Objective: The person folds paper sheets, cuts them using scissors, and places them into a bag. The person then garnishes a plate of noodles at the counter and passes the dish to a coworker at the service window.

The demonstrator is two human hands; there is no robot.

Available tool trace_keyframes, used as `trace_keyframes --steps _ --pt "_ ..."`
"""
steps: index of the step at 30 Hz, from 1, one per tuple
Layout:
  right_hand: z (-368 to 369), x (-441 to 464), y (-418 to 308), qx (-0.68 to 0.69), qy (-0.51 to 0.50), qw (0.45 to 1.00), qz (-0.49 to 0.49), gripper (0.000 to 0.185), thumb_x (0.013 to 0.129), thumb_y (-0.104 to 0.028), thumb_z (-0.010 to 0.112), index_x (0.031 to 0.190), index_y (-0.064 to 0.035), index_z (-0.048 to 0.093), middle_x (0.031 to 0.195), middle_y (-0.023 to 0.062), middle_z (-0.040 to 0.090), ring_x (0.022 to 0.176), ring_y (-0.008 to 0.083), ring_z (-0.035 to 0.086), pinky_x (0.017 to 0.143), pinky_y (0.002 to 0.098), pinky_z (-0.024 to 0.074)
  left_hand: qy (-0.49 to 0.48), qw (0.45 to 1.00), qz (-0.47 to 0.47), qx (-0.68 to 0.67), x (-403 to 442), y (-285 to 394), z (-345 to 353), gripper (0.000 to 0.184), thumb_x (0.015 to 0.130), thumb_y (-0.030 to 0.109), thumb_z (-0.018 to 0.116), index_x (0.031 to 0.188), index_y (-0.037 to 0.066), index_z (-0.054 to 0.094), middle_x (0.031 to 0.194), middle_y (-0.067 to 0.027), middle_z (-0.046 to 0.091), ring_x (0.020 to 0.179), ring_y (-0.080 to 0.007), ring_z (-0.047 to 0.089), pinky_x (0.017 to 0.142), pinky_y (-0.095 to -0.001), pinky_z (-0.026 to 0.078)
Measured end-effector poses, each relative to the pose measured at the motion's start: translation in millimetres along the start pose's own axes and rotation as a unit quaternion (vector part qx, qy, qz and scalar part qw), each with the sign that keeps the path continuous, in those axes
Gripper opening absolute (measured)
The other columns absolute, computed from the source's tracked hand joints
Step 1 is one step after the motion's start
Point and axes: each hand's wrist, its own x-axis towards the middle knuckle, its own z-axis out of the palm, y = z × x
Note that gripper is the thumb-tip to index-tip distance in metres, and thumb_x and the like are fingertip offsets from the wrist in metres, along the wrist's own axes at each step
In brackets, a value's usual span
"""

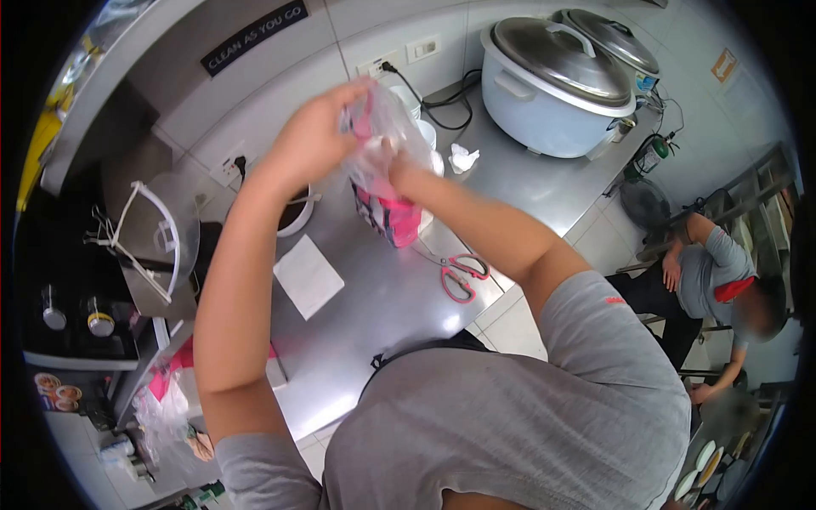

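Your grey shirt (pixel 510 416) occupies the near foreground, with both forearms reaching forward over the steel counter (pixel 374 314). On the near part of the counter lie red-handled scissors (pixel 459 276), apart from your hands, and, to their left, a white sheet (pixel 308 277) lying flat.

Beyond these is the pink patterned package (pixel 393 219), upright above the counter, with clear plastic (pixel 382 127) rising from its top. Whether its base touches the steel cannot be told. Your left hand (pixel 314 136) pinches the raised upper plastic; your right hand (pixel 410 177) is lower, against the plastic just above the package. The hands are near each other but apart. Blur hides whether the right fingers are closed, or inside or outside the plastic.

As to progress, the package and plastic are judged to be already together and the upper plastic drawn up. No knot or tie is visible, so closing it appears undone, though whether its mouth is open is unclear.

Farther off are a crumpled white tissue (pixel 463 158), a large lidded cooker (pixel 544 106), and the wall sign (pixel 254 36). A co-worker (pixel 710 268) sits well apart, at right.
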Motion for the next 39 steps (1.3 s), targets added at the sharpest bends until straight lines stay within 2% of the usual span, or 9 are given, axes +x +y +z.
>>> trace_keyframes --steps 2,5,9,11,15,19,30,36,39 --pt "-10 9 13 0.056 -0.009 0.998 0.003 0.063 0.083 -0.022 0.06 0.141 -0.0141 0.037 0.147 0.0201 0.029 0.118 0.0406 0.05 0.098 0.0441 0.0428 0.047 0.999 -0.01 0.009 4 -15 -3 0.057 0.071 -0.003 0.051 0.127 0.006 0.055 0.124 -0.0114 0.059 0.08 -0.0137 0.054 0.065 -0.0255 0.044" --pt "-93 -23 -2 0.299 0.133 0.944 -0.048 0.047 0.089 -0.024 0.056 0.132 -0.007 0.048 0.116 0.0198 0.062 0.103 0.0327 0.062 0.091 0.0383 0.0468 0.18 0.983 -0.008 -0.033 -19 -21 -19 0.034 0.08 0.005 0.057 0.114 0.003 0.063 0.121 -0.0147 0.06 0.109 -0.0248 0.058 0.092 -0.0307 0.044" --pt "-112 -140 -39 0.452 0.511 0.702 -0.204 0.023 0.084 -0.011 0.064 0.106 -0.0022 0.064 0.094 0.0111 0.067 0.082 0.0189 0.065 0.076 0.0291 0.0502 0.375 0.917 0.131 -0.028 -119 -67 21 0.008 0.084 0.009 0.066 0.091 0.006 0.068 0.099 -0.0075 0.067 0.084 -0.0174 0.061 0.069 -0.0261 0.047" --pt "-62 -182 -50 0.5 0.454 0.69 -0.26 0.02 0.083 -0.006 0.064 0.103 -0.0021 0.064 0.092 0.0111 0.067 0.077 0.0202 0.064 0.074 0.0293 0.0503 0.261 0.959 -0.111 -0.019 -184 -99 68 0.01 0.079 0.008 0.069 0.087 0.005 0.067 0.093 -0.006 0.067 0.086 -0.0227 0.062 0.078 -0.0308 0.048" --pt "67 -185 -78 0.332 0.188 0.911 -0.153 0.043 0.08 -0.021 0.07 0.116 -0.0017 0.055 0.121 0.019 0.055 0.11 0.0341 0.054 0.09 0.0428 0.0436 0.1 0.949 -0.204 0.22 -277 -185 141 0.023 0.077 0.017 0.07 0.097 0.007 0.067 0.105 -0.007 0.064 0.1 -0.0309 0.059 0.086 -0.0376 0.049" --pt "182 -222 -55 0.149 0.12 0.977 0.089 0.079 0.076 -0.037 0.071 0.139 -0.0041 0.036 0.148 0.0208 0.027 0.136 0.0369 0.026 0.107 0.052 0.0216 0.049 0.926 -0.29 0.237 -299 -193 150 0.023 0.081 0.019 0.066 0.1 0.007 0.067 0.105 -0.0086 0.063 0.098 -0.0308 0.059 0.084 -0.0377 0.05" --pt "203 -183 -33 0.058 0.209 0.925 0.313 0.067 0.084 -0.041 0.062 0.136 -0.0048 0.041 0.143 0.0216 0.036 0.134 0.0371 0.03 0.106 0.0535 0.0228 0.053 0.93 -0.364 0.006 -314 -224 125 0.015 0.079 0.015 0.065 0.073 0.001 0.066 0.084 -0.0162 0.065 0.079 -0.0316 0.063 0.073 -0.0384 0.049" --pt "179 -184 -127 0.231 0.376 0.882 0.165 0.053 0.084 -0.032 0.066 0.127 -0.0044 0.052 0.134 0.0217 0.046 0.126 0.0392 0.041 0.102 0.047 0.034 0.137 0.953 -0.269 -0.032 -324 -246 133 0.011 0.079 0.012 0.067 0.077 0.002 0.065 0.081 -0.0119 0.065 0.072 -0.025 0.062 0.068 -0.0355 0.049" --pt "159 -190 -179 0.452 0.252 0.844 0.142 0.051 0.083 -0.03 0.067 0.125 -0.0039 0.054 0.127 0.0207 0.052 0.116 0.0323 0.05 0.096 0.0393 0.0406 0.156 0.856 -0.372 -0.325 -324 -216 118 0.011 0.084 0.013 0.066 0.081 0.003 0.066 0.082 -0.006 0.064 0.072 -0.0171 0.059 0.069 -0.0316 0.048"
